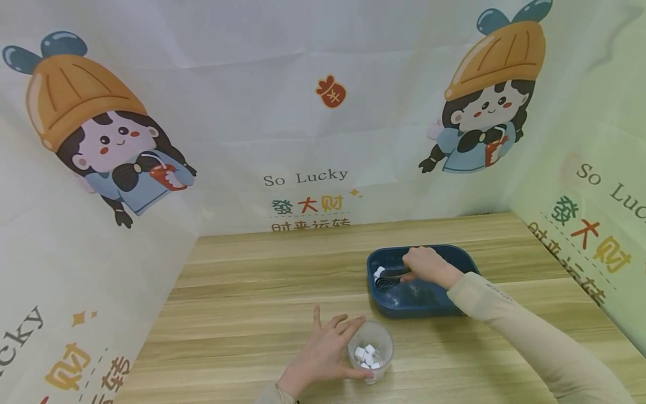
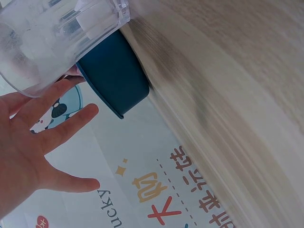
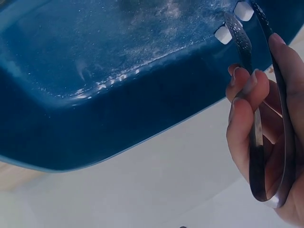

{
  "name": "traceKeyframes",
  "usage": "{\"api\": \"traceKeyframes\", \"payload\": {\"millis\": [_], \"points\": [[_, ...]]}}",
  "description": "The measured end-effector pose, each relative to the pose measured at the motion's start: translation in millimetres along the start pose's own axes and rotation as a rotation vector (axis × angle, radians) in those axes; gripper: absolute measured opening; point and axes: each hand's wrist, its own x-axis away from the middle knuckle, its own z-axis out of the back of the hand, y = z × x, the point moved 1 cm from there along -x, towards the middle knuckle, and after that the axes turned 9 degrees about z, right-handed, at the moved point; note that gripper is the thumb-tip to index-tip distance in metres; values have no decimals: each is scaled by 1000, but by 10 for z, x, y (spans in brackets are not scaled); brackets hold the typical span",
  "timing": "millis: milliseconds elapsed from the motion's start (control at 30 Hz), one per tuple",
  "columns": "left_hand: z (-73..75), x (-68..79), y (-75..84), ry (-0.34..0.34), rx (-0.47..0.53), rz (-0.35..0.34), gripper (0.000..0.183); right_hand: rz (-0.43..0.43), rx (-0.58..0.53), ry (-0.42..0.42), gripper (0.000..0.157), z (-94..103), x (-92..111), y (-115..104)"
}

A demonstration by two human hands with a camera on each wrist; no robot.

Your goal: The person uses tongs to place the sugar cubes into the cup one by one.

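Note:
My left hand (image 1: 328, 349) holds a clear plastic cup (image 1: 386, 343) at its side, thumb and index finger about it. Several white cubes (image 1: 364, 354) lie in the bottom of the cup. In the left wrist view, the other fingers (image 2: 69, 128) spread away from it. Over the dark blue tray (image 1: 411, 312), my right hand (image 1: 428, 266) grips a pair of metal tongs (image 3: 288, 137). The perforated tips of the tongs stand apart beside white cubes (image 3: 244, 11) in the tray's left end. Whether the tips touch a cube, I cannot tell.
A wood-grain table (image 1: 242, 292) carries the cup and the tray, the tray to the right of and behind the cup. Printed cloth (image 1: 242, 112) hangs behind and along both sides of the table.

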Motion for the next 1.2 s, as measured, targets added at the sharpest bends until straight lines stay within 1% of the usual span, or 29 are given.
{"api": "traceKeyframes", "payload": {"millis": [233,433,600,900,1033,1200], "points": [[6,0,2,-8,15,1,92,-1,-22,20,37,-33,-28,-12],[4,6,0,-5,10,-1,92,7,-8,24,40,-30,-30,-19],[-1,9,-2,-12,13,5,92,6,2,22,38,-25,-22,-26],[6,9,9,6,-1,-5,92,-20,-5,12,35,-4,26,-24],[0,10,4,12,-4,-8,92,-32,16,8,34,11,71,-10],[4,4,-1,0,13,-3,92,-43,-27,18,37,27,138,19]]}}
